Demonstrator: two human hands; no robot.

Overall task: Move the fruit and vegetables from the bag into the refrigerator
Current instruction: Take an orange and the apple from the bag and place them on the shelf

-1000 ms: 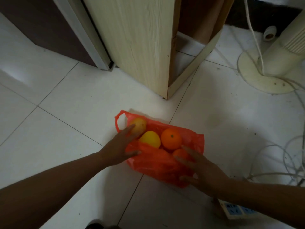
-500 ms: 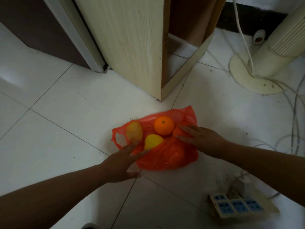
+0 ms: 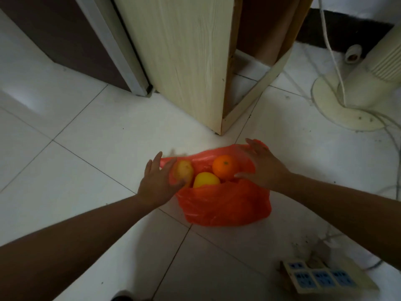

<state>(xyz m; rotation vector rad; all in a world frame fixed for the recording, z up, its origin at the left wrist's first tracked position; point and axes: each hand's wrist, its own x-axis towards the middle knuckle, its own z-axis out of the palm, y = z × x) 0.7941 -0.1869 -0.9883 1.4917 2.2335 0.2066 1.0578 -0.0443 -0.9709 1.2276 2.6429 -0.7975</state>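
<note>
The red plastic bag (image 3: 225, 205) lies on the white tiled floor (image 3: 86, 170), and its mouth is open toward the far side. Inside the mouth three pieces are visible: an orange (image 3: 225, 166), a yellow fruit (image 3: 206, 181) just beside it, and a brownish piece that looks like a potato (image 3: 184, 170) at the left edge. The lower part of the bag bulges, so it may hold more, but this is hidden by the plastic.

The left hand (image 3: 156, 183) is at the left rim of the bag with its fingers straight and spread; the thumb touches the potato or the plastic beside it, and I cannot tell which. The right hand (image 3: 264, 168) is at the far right rim, also spread wide, with its thumb close to the orange. Neither hand holds a fruit.

I judge that the task is at its very beginning: the bag is only being opened, nothing is lifted out, and every piece must yet go into the refrigerator. A dark panel with a pale edge (image 3: 65, 40) stands beyond, next to a wooden cabinet (image 3: 184, 61); whether it is the refrigerator I cannot say. A power strip (image 3: 321, 276) lies on the floor near the right arm.
</note>
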